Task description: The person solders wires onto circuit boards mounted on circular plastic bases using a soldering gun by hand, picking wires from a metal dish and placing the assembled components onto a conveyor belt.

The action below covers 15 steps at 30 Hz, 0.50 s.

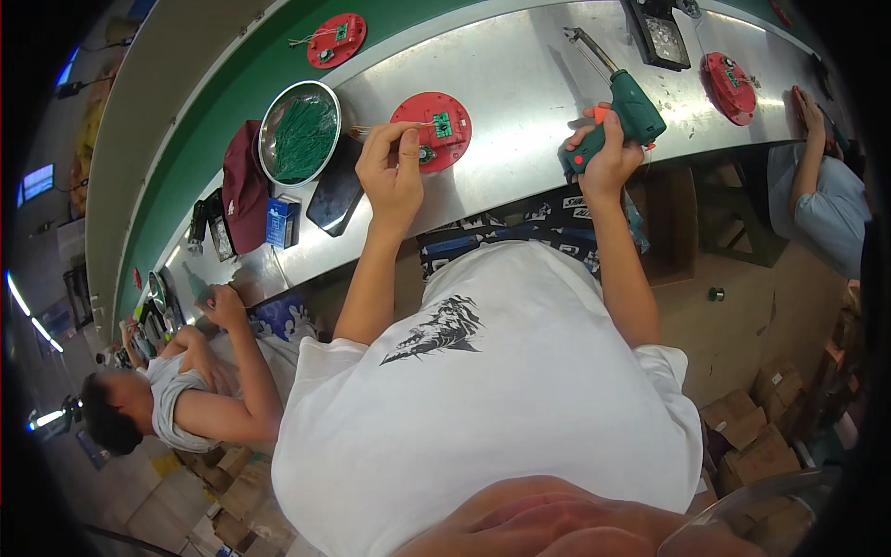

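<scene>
While the right hand (610,172) grips a tool (637,107), the left (393,181) pinches wire (422,123) over a round red disc (456,149).

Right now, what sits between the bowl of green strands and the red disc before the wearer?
In the head view: the left hand, apparently pinching thin wires, and part of a dark slab.

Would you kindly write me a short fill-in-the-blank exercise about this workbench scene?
1. The green soldering gun is held in the person's ____ hand.
2. The round disc nearest the left hand is coloured ____.
3. The thin strands in the metal bowl are coloured ____.
Missing words: right; red; green.
</scene>
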Each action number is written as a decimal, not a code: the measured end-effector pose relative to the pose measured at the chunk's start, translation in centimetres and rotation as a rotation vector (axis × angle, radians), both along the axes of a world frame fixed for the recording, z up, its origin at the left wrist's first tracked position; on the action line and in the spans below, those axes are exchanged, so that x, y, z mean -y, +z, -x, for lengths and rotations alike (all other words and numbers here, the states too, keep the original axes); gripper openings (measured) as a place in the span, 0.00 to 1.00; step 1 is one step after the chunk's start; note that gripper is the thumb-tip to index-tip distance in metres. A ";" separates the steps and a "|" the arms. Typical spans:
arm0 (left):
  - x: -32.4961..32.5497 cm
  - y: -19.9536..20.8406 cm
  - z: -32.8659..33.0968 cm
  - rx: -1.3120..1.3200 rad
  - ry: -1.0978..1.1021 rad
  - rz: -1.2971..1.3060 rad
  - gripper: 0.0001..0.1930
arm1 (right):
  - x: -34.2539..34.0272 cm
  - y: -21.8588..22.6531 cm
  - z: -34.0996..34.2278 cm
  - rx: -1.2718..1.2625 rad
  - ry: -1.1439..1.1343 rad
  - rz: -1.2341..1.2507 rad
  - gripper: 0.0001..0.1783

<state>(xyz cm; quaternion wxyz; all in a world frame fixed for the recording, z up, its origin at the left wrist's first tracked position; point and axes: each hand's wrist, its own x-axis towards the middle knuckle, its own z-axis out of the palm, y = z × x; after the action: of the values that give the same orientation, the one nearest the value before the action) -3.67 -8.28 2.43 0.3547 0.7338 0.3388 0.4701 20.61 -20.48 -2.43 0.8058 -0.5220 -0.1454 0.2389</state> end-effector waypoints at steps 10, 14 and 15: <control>0.0 -0.8 1.8 0.026 0.003 0.249 0.05 | -0.2 0.7 0.1 0.011 0.033 -0.043 0.17; 1.1 -0.2 1.8 0.093 0.027 0.299 0.05 | 0.1 1.4 0.9 0.074 0.120 -0.072 0.16; 1.3 0.1 1.8 0.119 0.019 0.286 0.04 | 0.0 1.6 1.2 0.056 0.152 -0.084 0.15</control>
<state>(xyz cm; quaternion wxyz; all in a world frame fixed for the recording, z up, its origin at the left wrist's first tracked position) -5.44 -9.55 2.50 0.4705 0.6432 0.3877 0.4633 19.44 -20.50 -0.83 0.8021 -0.4818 -0.2170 0.2784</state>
